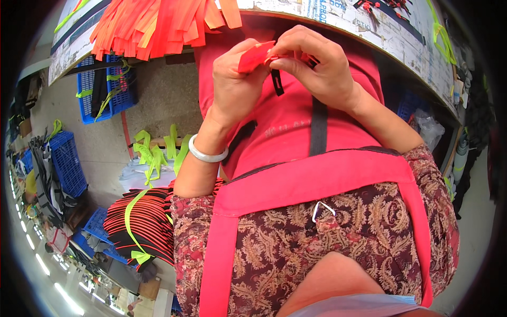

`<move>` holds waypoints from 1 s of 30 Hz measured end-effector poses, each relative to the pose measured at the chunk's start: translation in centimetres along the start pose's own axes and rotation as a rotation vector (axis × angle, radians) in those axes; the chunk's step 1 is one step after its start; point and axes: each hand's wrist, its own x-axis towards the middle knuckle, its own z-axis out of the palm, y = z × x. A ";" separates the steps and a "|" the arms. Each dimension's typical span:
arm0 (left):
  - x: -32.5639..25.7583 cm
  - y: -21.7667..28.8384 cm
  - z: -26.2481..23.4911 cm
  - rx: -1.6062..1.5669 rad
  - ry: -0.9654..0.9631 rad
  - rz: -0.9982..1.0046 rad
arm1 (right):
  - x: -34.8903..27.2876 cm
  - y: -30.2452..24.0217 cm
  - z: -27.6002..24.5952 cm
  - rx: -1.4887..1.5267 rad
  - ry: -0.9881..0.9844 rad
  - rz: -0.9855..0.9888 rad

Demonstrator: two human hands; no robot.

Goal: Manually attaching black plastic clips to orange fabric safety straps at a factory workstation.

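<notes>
Both my hands are raised in front of the red apron (274,129), close to the table's near edge. My left hand (237,76) is closed round a bright orange-red fabric strip (256,56), whose folded end shows above the fingers. My right hand (317,61) pinches the strip's other part between thumb and fingertips. Below the pinch hangs a small black slotted piece (278,83), perhaps a plastic buckle or strap end. How it joins the strip is hidden by my fingers. Left of my hands, a thick bunch of orange strips (153,26) hangs over the table edge.
The worktable (296,17) runs across the top. Small black-and-red pieces (377,10) lie at its right, near yellow-green ties (441,37). Blue crates (68,164) stand at left. A tied stack of black-and-red pieces (140,224) sits beside my left elbow.
</notes>
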 end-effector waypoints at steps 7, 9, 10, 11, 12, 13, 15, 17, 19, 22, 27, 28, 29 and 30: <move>0.1 -0.5 0.0 0.013 -0.026 -0.024 | -0.2 0.8 -0.1 0.023 -0.028 0.033; 0.2 -0.4 0.1 0.025 -0.015 -0.023 | -0.2 0.6 0.0 0.030 -0.016 0.060; 0.3 -0.2 0.0 0.002 0.001 -0.020 | 0.1 0.3 -0.1 0.030 -0.017 0.060; 0.5 0.1 -0.1 -0.021 0.017 -0.017 | 0.4 -0.3 -0.4 0.014 -0.020 0.033; 0.8 0.3 -0.1 -0.024 0.016 -0.018 | 0.5 -0.7 -0.6 -0.005 -0.022 0.007; 1.1 0.5 -0.1 0.016 0.013 0.004 | 0.4 -0.4 -0.7 -0.007 -0.022 0.010; 1.2 0.4 0.4 -0.019 0.040 0.003 | 0.1 0.6 -0.6 0.028 0.006 0.064; 1.0 0.2 0.3 -0.059 0.025 -0.100 | 0.2 0.7 -0.5 0.071 0.009 0.097; 0.9 0.7 0.3 -0.130 -0.032 -0.229 | -0.1 0.2 -0.6 0.102 0.007 0.158; 1.3 0.6 0.2 0.010 -0.045 -0.082 | 0.1 0.7 -0.4 0.129 -0.005 0.149; 1.5 0.7 -0.3 0.038 -0.052 -0.157 | -0.1 1.3 -0.4 0.148 -0.035 0.277; 1.7 1.2 -0.7 0.044 -0.102 -0.231 | -0.1 1.4 -0.6 0.143 -0.030 0.266; 1.9 1.7 -1.2 0.049 -0.105 -0.217 | -0.1 1.2 -0.9 0.168 -0.060 0.303; 2.0 2.2 -1.9 0.026 -0.119 -0.289 | 0.1 1.1 -1.2 0.191 -0.092 0.339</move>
